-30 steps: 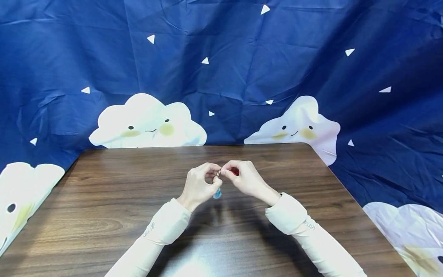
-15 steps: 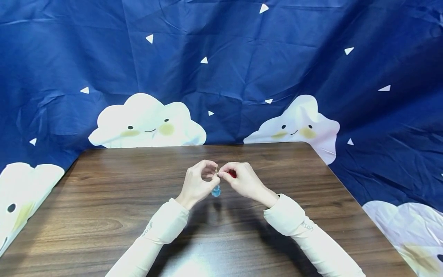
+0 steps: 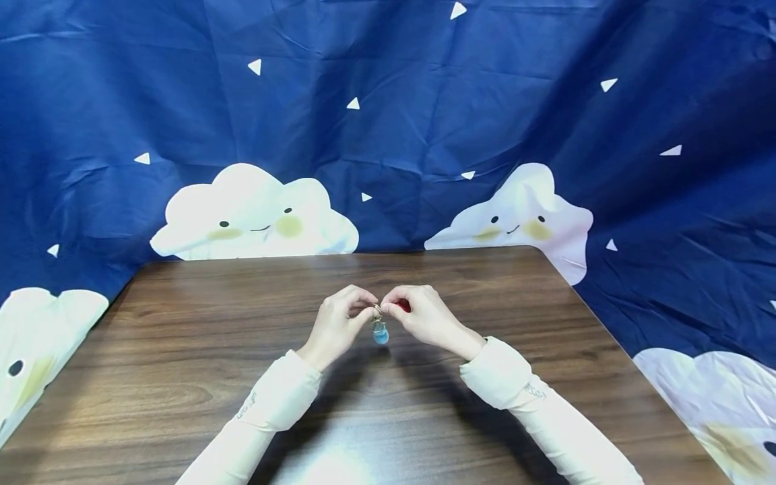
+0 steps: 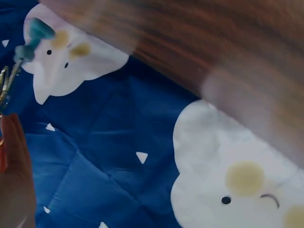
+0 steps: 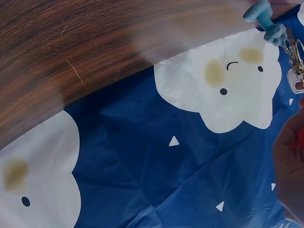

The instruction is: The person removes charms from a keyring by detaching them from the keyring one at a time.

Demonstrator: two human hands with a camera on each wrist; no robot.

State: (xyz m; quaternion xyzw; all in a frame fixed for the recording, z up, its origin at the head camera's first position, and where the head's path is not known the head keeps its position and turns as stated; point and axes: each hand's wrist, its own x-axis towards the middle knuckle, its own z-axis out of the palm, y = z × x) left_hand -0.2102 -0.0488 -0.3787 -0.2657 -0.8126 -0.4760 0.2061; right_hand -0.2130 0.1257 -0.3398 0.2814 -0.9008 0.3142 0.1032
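My left hand (image 3: 337,323) pinches the gold-coloured metal top of a keychain between thumb and forefinger. A blue charm (image 3: 380,335) hangs below from that metal, above the tabletop. In the right wrist view the charm (image 5: 264,21) looks bone-shaped, joined to a gold clasp and rings (image 5: 296,66). My right hand (image 3: 426,316) is beside it, thumb and forefinger pinched together at the metal rings. Inside its curled fingers is a small red thing (image 3: 403,305), mostly hidden, whose kind I cannot tell. At the left wrist view's edge the blue charm (image 4: 40,29) shows again.
A brown wood-grain table (image 3: 212,337) lies under both hands. Behind it hangs a dark blue cloth (image 3: 394,87) printed with white clouds and small triangles. Light glares on the table's front.
The left hand has shifted slightly left, its fingers closing in from a wider spread. More of the blue charm now shows hanging below the hands. The right hand stays close by the rings.
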